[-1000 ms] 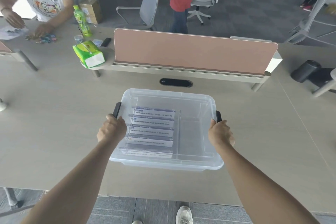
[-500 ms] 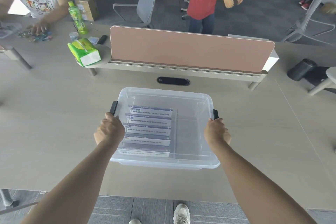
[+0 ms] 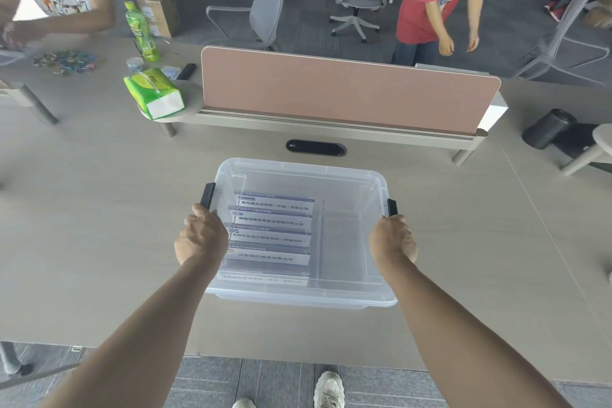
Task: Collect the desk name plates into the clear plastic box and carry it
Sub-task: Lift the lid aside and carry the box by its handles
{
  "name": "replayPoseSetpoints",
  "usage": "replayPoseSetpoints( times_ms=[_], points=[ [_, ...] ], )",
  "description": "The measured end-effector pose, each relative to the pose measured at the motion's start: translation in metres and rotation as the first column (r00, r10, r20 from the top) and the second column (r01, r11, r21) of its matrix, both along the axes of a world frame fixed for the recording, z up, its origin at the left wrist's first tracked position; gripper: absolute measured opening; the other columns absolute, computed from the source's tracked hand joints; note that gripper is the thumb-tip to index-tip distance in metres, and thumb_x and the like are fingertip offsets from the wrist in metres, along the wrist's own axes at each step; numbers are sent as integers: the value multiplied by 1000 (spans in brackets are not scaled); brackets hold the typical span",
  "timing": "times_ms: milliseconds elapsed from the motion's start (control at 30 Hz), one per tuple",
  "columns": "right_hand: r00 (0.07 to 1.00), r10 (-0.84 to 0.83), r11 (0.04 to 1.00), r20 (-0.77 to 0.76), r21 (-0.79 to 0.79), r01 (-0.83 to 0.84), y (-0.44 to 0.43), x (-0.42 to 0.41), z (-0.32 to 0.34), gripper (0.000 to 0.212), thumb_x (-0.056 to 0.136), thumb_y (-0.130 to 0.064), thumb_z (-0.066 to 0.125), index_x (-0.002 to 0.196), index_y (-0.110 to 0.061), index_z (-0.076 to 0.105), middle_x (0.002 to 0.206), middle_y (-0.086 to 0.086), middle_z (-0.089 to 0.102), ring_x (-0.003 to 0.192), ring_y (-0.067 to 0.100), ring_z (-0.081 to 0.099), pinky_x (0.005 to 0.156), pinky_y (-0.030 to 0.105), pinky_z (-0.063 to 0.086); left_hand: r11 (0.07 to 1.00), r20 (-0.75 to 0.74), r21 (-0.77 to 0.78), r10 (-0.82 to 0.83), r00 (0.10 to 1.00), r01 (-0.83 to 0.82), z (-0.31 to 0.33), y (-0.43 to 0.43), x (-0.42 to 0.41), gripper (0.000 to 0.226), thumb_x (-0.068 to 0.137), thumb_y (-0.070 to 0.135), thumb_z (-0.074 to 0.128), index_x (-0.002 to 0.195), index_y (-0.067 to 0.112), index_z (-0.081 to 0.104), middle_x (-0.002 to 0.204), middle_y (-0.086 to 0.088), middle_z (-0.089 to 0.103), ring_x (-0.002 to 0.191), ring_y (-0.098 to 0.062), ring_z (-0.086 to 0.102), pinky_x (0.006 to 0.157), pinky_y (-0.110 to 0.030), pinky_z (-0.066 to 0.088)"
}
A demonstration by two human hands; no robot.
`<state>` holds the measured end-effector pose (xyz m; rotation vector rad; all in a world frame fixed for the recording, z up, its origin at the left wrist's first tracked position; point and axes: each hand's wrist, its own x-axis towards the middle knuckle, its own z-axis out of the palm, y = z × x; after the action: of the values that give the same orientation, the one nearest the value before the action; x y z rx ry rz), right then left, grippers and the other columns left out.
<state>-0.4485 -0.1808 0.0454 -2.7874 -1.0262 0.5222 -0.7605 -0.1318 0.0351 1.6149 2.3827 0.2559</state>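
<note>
The clear plastic box [image 3: 347,195] sits above the pale desk [image 3: 99,225], near its front edge, with the name plates [image 3: 270,235] stacked in rows in its left half. The left hand [image 3: 200,237] curls round the left rim by the black latch [image 3: 207,195]; the right hand [image 3: 392,238] grips the right rim likewise. Beyond stands a pink divider [image 3: 347,89], with a green tissue pack [image 3: 154,97] at its left end.

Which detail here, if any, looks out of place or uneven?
The name plates all lie toward the left side of the clear plastic box, leaving its right part bare, so the load looks lopsided. Nothing looks spilled or damaged.
</note>
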Motion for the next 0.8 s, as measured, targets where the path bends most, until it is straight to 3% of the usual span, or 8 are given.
replayPoseSetpoints(
  times_ms=[233,400,533,667,800],
  points=[
    [994,56,993,90,-104,-47,4,-4,1,38,99,-7,33,132,12,37,115,22,62,100,38,66,63,39,45,1000,-13,-3,-22,1000,22,0,-1,0,38,104,29,25,124,0,40,111,-23,61,99,-44,63,78,-47,48],
    [991,72,992,111,-115,-59,3,-4,2,37,99,-6,33,131,12,38,115,22,63,100,37,66,63,38,45,998,-12,-15,-60,998,60,2,-2,-2,38,104,32,28,125,2,39,110,-21,60,99,-42,64,76,-47,48],
    [994,97,994,59,-55,-93,-3,3,8,34,100,-17,34,127,3,42,116,18,63,104,37,64,70,39,42,994,0,-36,-106,994,106,8,-7,-5,43,101,44,30,120,6,38,115,-17,56,103,-42,62,78,-49,47],
    [984,168,985,56,-51,-165,-11,10,27,41,97,-33,39,125,-4,45,119,14,59,106,36,60,75,38,42,985,31,-117,-126,992,129,18,-3,-11,54,98,53,32,128,8,37,123,-15,51,110,-40,58,85,-49,44],
    [960,276,961,50,-14,-276,-7,13,54,48,95,-45,42,124,-8,46,122,13,53,110,35,57,82,40,46,973,77,-105,-199,977,206,29,4,-16,57,97,52,38,137,12,33,128,-14,47,115,-39,53,91,-50,44]
  ],
)
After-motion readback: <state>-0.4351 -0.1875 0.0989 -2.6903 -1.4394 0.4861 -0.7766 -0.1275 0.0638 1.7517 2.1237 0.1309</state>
